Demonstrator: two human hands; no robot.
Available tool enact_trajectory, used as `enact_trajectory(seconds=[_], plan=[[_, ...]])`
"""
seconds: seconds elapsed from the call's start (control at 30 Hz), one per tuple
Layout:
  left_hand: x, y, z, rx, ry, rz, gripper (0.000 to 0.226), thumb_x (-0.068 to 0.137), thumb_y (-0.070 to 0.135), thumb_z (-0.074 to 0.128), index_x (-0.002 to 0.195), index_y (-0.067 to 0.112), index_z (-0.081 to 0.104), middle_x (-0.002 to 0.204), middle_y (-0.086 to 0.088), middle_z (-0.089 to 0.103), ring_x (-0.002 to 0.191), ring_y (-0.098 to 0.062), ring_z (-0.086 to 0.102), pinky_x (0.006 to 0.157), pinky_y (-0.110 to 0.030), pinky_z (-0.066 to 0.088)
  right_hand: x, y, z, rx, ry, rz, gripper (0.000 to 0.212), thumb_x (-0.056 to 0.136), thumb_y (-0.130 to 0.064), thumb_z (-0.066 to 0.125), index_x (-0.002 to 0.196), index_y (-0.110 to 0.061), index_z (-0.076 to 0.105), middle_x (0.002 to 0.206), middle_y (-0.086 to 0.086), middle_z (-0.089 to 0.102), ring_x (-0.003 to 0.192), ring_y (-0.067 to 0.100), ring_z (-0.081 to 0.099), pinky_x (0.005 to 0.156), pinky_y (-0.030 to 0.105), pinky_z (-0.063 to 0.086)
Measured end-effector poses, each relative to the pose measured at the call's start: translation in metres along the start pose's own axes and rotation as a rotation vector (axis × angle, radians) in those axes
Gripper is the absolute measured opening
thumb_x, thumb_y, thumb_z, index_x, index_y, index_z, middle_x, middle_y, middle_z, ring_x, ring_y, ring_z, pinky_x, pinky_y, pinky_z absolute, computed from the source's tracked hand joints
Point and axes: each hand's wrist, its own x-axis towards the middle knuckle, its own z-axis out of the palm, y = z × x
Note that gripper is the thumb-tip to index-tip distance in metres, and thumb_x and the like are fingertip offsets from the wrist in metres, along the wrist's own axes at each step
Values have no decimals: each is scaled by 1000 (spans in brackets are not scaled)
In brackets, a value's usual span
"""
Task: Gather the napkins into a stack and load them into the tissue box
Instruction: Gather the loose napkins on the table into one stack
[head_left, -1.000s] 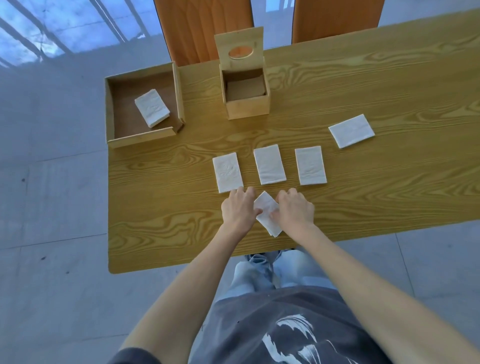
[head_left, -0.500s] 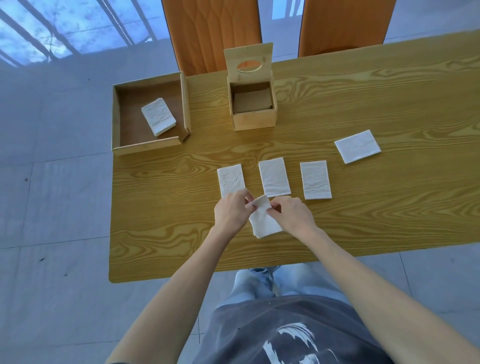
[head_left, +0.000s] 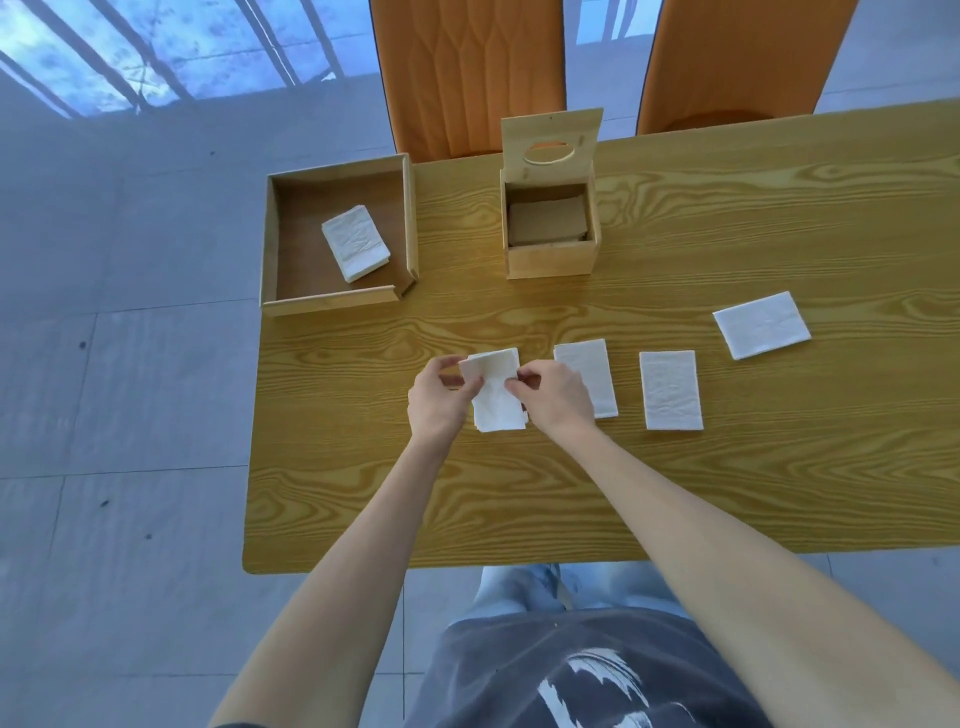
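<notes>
Both hands pinch one white napkin (head_left: 493, 395) held over the leftmost napkin of the row, which it mostly hides. My left hand (head_left: 441, 402) grips its left edge, my right hand (head_left: 553, 397) its right edge. Two more white napkins lie flat to the right, one (head_left: 589, 371) partly under my right hand and one (head_left: 670, 389) apart from it. A fourth napkin (head_left: 761, 325) lies tilted further right. The wooden tissue box (head_left: 550, 260) stands behind, its lid with an oval hole raised.
A shallow wooden tray (head_left: 337, 301) at the table's back left holds a small stack of napkins (head_left: 356, 241). Two orange chair backs (head_left: 467, 73) stand beyond the far edge. The wooden table (head_left: 519, 493) ends just left of the tray.
Both hands lifted the napkin from near the front edge and carried it forward and left, over the leftmost napkin of the row. The head camera moved closer.
</notes>
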Motion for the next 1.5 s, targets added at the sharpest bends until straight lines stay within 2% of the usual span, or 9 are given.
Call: enact_trajectory(seconds=[0.2, 0.4, 0.63, 0.8, 0.87, 1.0, 1.13, 1.3, 1.5], plan=[[8, -13, -1, -77, -11, -138, 50, 90, 24, 72, 136, 14, 58, 106, 2, 68, 98, -16, 65, 84, -29, 47, 11, -6, 14, -120, 90, 63, 21, 93, -30, 63, 101, -14, 74, 98, 7, 73, 93, 28, 66, 72, 36, 52], [13, -17, 2, -159, -7, -236, 48, 91, 22, 69, 137, 11, 58, 122, -7, 70, 111, -27, 68, 101, -44, 53, 8, -6, 19, -257, 153, 161, 30, 94, -32, 65, 114, -10, 63, 104, 6, 71, 96, 29, 65, 66, 33, 43], [17, -15, 5, -193, -55, -265, 48, 90, 20, 72, 134, 6, 59, 120, -11, 71, 102, -25, 72, 98, -46, 55, 17, -16, 21, -59, 103, 380, 30, 88, -37, 70, 110, -17, 70, 109, 4, 68, 100, 28, 65, 71, 32, 45], [16, -15, 7, -214, -114, -297, 49, 91, 18, 71, 136, 4, 56, 123, -12, 70, 107, -25, 70, 102, -43, 53, 15, -10, 21, 22, 45, 374, 21, 86, -33, 72, 100, -17, 73, 98, 1, 70, 95, 25, 67, 69, 32, 47], [14, -15, 10, -216, -131, -293, 49, 91, 17, 71, 137, 5, 56, 124, -12, 69, 109, -25, 69, 97, -39, 54, 11, -7, 19, 47, 53, 351, 26, 86, -33, 72, 106, -18, 70, 104, 0, 69, 99, 23, 65, 74, 34, 50], [8, -11, 15, -209, -177, -271, 47, 93, 16, 70, 136, 2, 56, 113, -9, 71, 95, -19, 66, 66, -23, 49, 6, 3, 15, 155, 47, 287, 27, 87, -31, 72, 109, -16, 67, 106, -1, 70, 101, 20, 66, 85, 38, 54], [5, -9, 21, -208, -185, -256, 47, 91, 21, 73, 132, 4, 57, 111, -9, 71, 85, -14, 66, 65, -23, 49, 5, 19, 4, 348, -16, 233, 32, 85, -25, 76, 113, -12, 66, 106, 1, 72, 102, 18, 68, 90, 38, 56], [0, -4, 31, -279, -194, -228, 48, 87, 23, 77, 128, 10, 56, 116, -8, 68, 99, -22, 68, 83, -34, 56, 3, 31, -16, 502, -85, 210, 33, 89, -20, 73, 119, -10, 63, 109, 6, 71, 103, 21, 68, 91, 42, 57], [-5, -1, 40, -424, -250, -312, 45, 92, 9, 70, 134, 1, 56, 110, -13, 70, 80, -16, 69, 64, -25, 56, 6, 42, -26, 312, 59, 209, 25, 87, -26, 74, 109, -14, 71, 101, 2, 74, 97, 19, 70, 85, 40, 58]])
